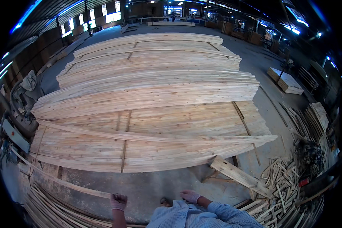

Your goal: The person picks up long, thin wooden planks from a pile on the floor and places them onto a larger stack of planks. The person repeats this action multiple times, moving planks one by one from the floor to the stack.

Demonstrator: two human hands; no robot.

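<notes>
Wood strip (pixel 64 181) long, thin, held at near end by left hand (pixel 118 201), fist closed on it, over floor scrap. Right hand (pixel 190 196) empty, loosely curled. Step: lifting strip; next likely needs steady pull clear.

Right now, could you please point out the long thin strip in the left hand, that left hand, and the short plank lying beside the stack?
Thin strip (pixel 64 182), head view, mid-length.
Left hand (pixel 118 201), head view, knuckles.
Short plank (pixel 239 176), head view, top face.

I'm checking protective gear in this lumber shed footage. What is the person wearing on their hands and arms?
Both hands wear thin pinkish gloves: the left hand and the right hand. The right arm has a light blue, finely striped long sleeve reaching to the wrist. The left forearm shows no sleeve in view. No watch or markings are visible.
</notes>
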